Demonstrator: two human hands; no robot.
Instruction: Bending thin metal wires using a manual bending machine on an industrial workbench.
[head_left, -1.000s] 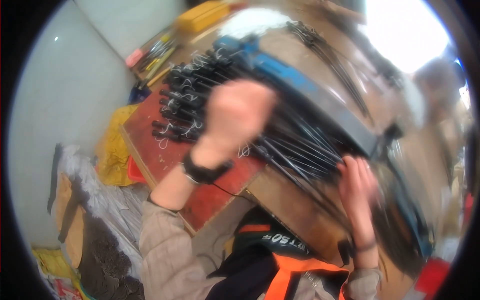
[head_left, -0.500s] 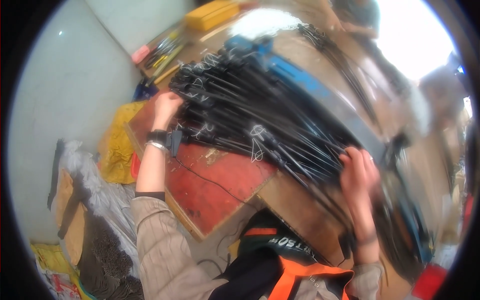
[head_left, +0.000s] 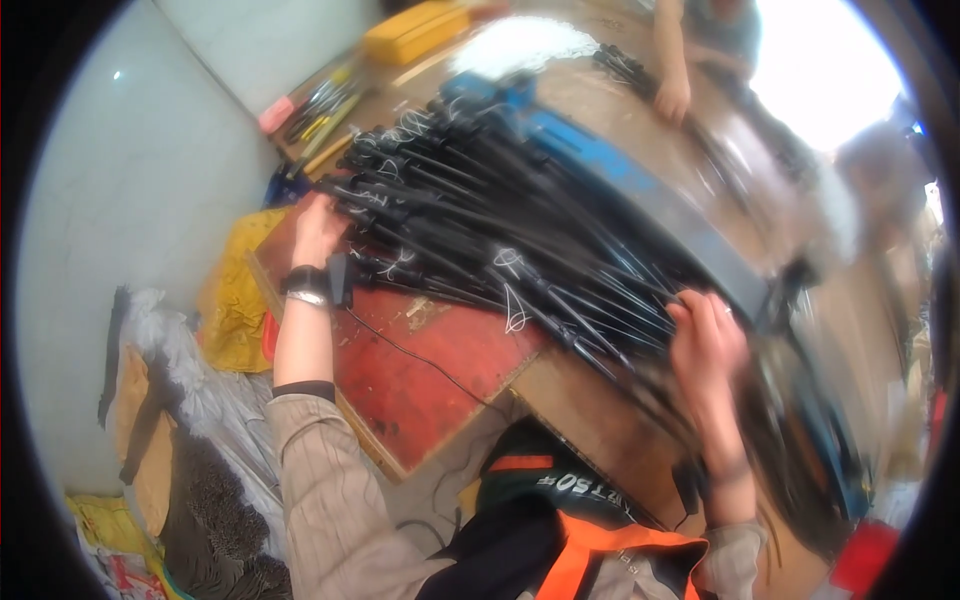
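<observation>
A large pile of long thin black rods (head_left: 480,215) lies across the workbench, thicker at the left end, with loops of white cord (head_left: 513,290) hanging from several. At the left end of the pile, my left hand (head_left: 316,232) is closed round the thick end of one black rod (head_left: 372,200). My right hand (head_left: 710,345) is closed in a pinch at the thin right ends of the rods, the fingers somewhat blurred. The rod between my hands lies along the top of the pile. What exactly sits between my right fingertips is hard to separate from the rods behind.
A blue metal rail (head_left: 600,165) runs along the pile's far side. Under its near side is a red board (head_left: 430,370) with a dark cable (head_left: 420,358). Hand tools (head_left: 325,110) and a yellow box (head_left: 415,32) lie at the far left. Across the table, another person's hand (head_left: 672,98) touches more black rods.
My left hand has moved slightly left and down with the rod's end, and my right hand slightly left. The other person's hand has reached down to the far rods.
</observation>
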